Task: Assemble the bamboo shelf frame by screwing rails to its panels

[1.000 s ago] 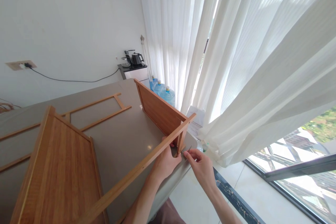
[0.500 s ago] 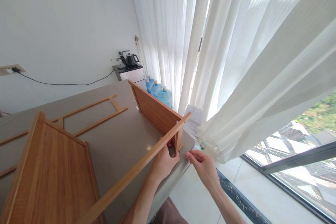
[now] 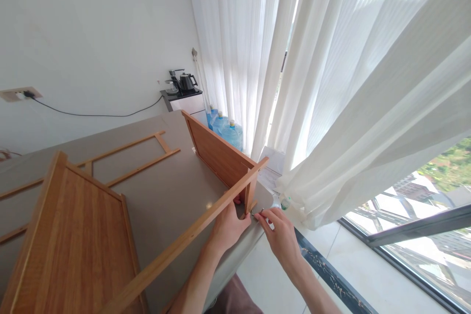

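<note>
Head cam: left hand [image 3: 228, 223] has its fingers curled round the wooden frame [image 3: 217, 150]; right hand's [image 3: 280, 233] pinching a thin metal bit [image 3: 253, 214] just beside them. If that left grip loosens, frame could rock, bit could slip.

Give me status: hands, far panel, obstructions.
Left hand on post. Right hand pinching thin tool beside it. Panel standing on edge. Rail partly hides left hand.

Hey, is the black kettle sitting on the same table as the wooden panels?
No, the black kettle stands on a small cabinet beyond the table.
</note>
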A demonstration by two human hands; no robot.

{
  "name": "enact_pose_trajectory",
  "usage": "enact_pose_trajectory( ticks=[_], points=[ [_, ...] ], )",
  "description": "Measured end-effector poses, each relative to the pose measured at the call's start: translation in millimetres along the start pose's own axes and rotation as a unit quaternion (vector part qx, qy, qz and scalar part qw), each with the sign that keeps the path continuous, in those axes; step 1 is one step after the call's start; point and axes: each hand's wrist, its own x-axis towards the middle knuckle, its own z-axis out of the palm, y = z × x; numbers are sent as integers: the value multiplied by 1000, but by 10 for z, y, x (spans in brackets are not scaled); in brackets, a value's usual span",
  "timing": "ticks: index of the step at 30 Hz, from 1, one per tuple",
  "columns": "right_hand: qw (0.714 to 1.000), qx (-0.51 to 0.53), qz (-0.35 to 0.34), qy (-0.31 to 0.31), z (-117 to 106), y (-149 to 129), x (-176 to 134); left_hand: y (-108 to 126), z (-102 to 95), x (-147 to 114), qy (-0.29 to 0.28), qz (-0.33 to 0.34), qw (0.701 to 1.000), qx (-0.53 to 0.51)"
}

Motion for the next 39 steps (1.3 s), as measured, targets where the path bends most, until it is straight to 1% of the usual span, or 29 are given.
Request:
enact_pose_trajectory(
  ticks=[5,14,19,27,31,39],
  points=[
    [999,-14,-31,-6,-9,-14,7,-25,12,4,2,-12,1000,-6],
    [999,-23,-33,10,-22,-63,71,3,2,-2,15,0,1000,-13],
    [999,-21,-36,20,-27,-99,92,38,-12,-9,8,-5,1000,-15],
    [997,-18,-57,40,36,-88,-4,62,-20,-6,4,-3,1000,-12],
    [996,-22,-54,61,58,-87,-30,63,-22,-8,5,3,1000,-13],
    [996,-21,-52,73,40,-113,-28,95,-31,-6,4,6,1000,-19]
  ],
)
